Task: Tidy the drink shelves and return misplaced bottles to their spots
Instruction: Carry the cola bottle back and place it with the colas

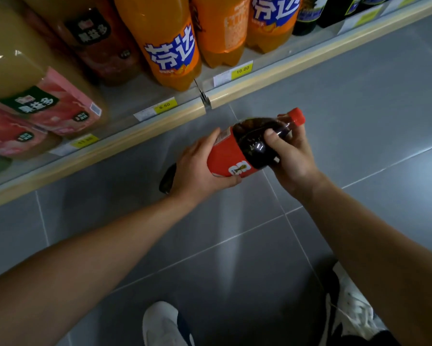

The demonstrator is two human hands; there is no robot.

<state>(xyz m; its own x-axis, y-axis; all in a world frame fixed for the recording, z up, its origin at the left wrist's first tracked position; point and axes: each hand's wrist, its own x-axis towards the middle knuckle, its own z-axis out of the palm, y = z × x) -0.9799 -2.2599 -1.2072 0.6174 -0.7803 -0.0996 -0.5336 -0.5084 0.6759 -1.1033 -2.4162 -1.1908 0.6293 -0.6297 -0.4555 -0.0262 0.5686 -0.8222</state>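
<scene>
A dark cola bottle (pixel 250 143) with a red label and red cap lies tilted in the air in front of the shelf, cap pointing up and right. My left hand (pixel 197 168) grips its lower body around the label. My right hand (pixel 291 153) holds the bottle's shoulder and neck, thumb on top. The bottle's base is hidden behind my left hand. Both hands are below the shelf edge (pixel 145 131), out over the floor.
The shelf carries large orange soda bottles (pixel 165 43), brownish juice bottles with pink labels (pixel 47 106) at the left and dark bottles (pixel 307 16) at the far right. Yellow price tags (pixel 165 106) line its front rail. Grey floor tiles and my white shoes (pixel 165 325) are below.
</scene>
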